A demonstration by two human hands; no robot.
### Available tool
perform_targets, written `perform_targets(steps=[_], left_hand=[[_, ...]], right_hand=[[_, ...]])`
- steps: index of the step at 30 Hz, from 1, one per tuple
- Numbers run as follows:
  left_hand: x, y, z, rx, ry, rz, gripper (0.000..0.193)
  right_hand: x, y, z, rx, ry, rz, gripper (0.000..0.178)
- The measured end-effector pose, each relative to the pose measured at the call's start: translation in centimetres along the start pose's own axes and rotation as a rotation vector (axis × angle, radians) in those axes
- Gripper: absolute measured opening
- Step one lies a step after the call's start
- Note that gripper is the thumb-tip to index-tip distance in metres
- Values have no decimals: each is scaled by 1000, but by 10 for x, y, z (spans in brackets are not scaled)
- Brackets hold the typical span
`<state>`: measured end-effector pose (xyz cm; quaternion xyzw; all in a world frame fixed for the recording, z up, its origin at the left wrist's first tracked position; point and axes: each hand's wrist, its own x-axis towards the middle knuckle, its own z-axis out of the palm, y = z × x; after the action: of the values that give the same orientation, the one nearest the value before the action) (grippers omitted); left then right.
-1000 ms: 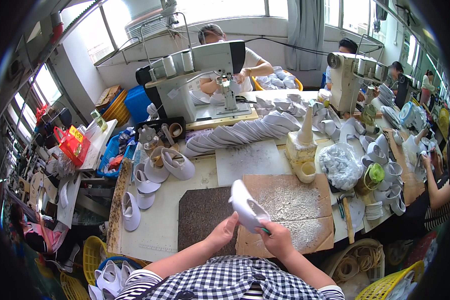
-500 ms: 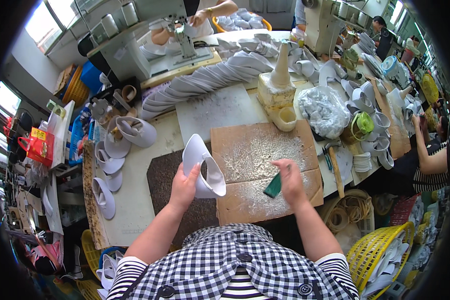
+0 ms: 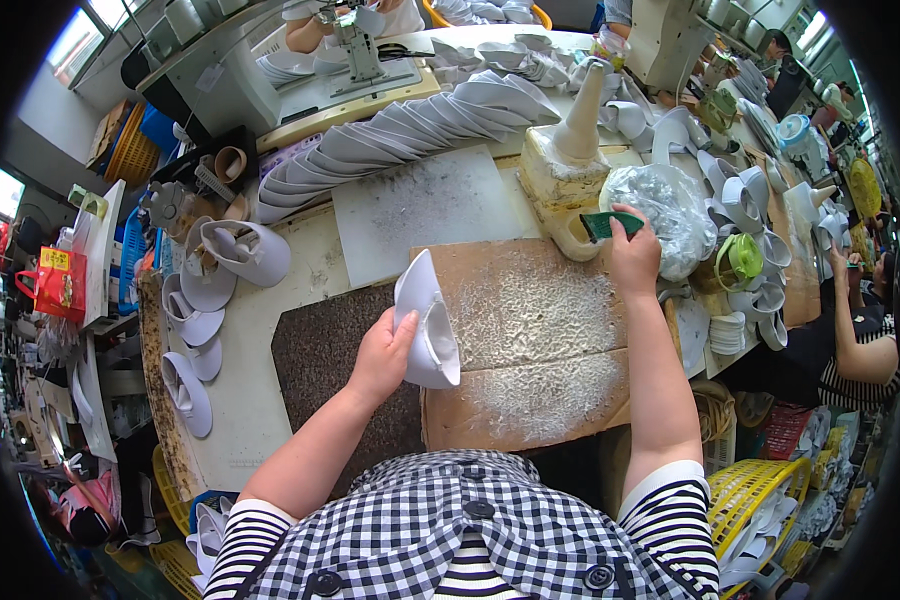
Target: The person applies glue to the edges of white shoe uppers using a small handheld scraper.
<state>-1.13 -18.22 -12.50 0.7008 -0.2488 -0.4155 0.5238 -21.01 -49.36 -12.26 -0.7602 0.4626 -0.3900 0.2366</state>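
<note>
My left hand (image 3: 385,352) is closed on a white shoe upper (image 3: 427,330) with an opening in it, held tilted above the left edge of a cardboard sheet (image 3: 530,330). In my right hand (image 3: 634,255) is a small flat green spreader (image 3: 602,226), pinched between thumb and fingers. Its tip is at the low round mouth of a glue-crusted pot (image 3: 560,180) with a tall cone on top. Whether it touches the glue inside cannot be made out. Dried whitish glue covers the middle of the cardboard.
A long overlapping row of white uppers (image 3: 390,140) lies behind the worktop, near a sewing machine (image 3: 355,50). More uppers (image 3: 245,250) sit at left. A clear plastic bag (image 3: 660,215) stands beside the pot. Right of my arm is a yellow basket (image 3: 760,500). Other people work nearby.
My right hand has moved up and away from the cardboard's middle, carrying the green spreader to the pot's mouth. My left hand has turned the upper so its opening shows less.
</note>
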Motion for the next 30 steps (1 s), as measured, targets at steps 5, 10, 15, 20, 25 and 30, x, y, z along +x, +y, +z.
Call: perform_targets(steps=[5,10,15,20,25,30], left_hand=[[14,-14,11,-14,7,-33,35],[16,-10,9,3,89,74,36],[23,-17,15,-58,102,44,33],[20,-25,13,-60,85,43,33],[12,-23,16,-31,66,35,34],[-13,-27,19,-44,83,86,37]], right_hand=[[7,12,21,34,-133,105,20],[0,20,2,258,-2,284,17],[-47,21,-9,638,-213,529,18],[-132,-55,20,873,-553,333,16],[-164,-71,65,759,-485,27,15],[-170,-80,56,345,-494,-24,17]])
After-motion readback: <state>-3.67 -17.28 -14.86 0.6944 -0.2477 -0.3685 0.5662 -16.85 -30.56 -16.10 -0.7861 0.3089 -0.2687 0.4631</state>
